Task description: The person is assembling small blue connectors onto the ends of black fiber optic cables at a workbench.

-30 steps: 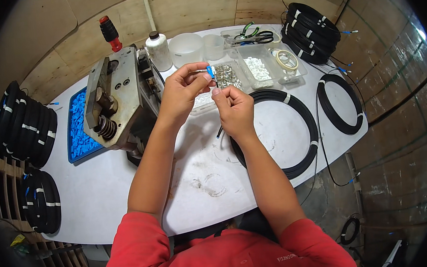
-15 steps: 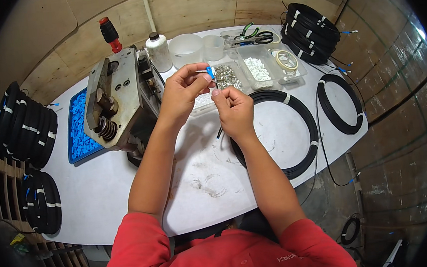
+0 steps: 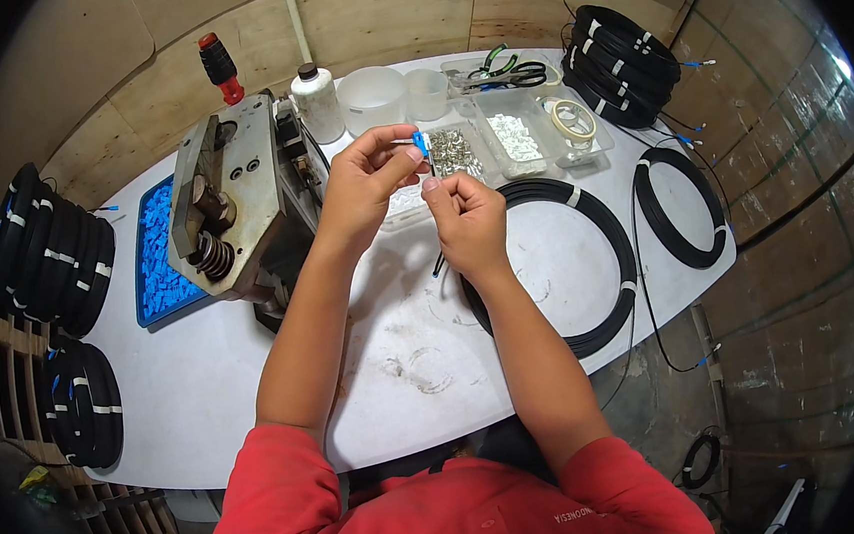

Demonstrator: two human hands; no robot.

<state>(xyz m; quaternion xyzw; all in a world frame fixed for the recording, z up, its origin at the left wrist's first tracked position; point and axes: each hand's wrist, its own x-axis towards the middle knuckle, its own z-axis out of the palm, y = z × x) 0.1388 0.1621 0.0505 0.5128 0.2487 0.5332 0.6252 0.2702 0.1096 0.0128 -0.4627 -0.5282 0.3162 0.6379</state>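
Handling this small pair likely goes best with the blue connector (image 3: 419, 144) and black cable (image 3: 430, 167) kept in line, pinched near where they meet. The left hand (image 3: 365, 184) has thumb and forefinger nearly closed on the connector at their tips, while the right hand's (image 3: 474, 225) curled fingers grip the cable just below, though whether the two are joined is too small to tell. Beyond the fingertips sits a bin of metal pieces (image 3: 455, 152); right of the right-hand fingers lies a black coil (image 3: 622, 242).
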